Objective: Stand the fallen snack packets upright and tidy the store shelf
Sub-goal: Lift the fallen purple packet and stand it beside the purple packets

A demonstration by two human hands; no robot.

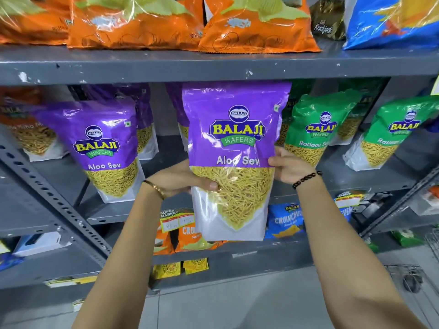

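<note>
I hold a purple Aloo Sev packet [234, 143] upright in front of the middle shelf [356, 179]. My left hand [180, 180] grips its left edge, thumb on the clear window. My right hand [288, 166] pinches its right edge. A second purple Aloo Sev packet [99, 148] stands on the shelf to the left, leaning slightly. More purple packets [142, 108] stand behind it. Two green Ratlami Sev packets [313, 131] [389, 136] stand to the right, the far one tilted.
Orange chip bags [256, 27] and a blue bag [392, 20] line the top shelf. Orange and blue Crunchex packets [285, 220] with price tags sit on the lower shelf. A slotted grey upright [54, 200] runs diagonally at left. A wire basket [413, 281] is at lower right.
</note>
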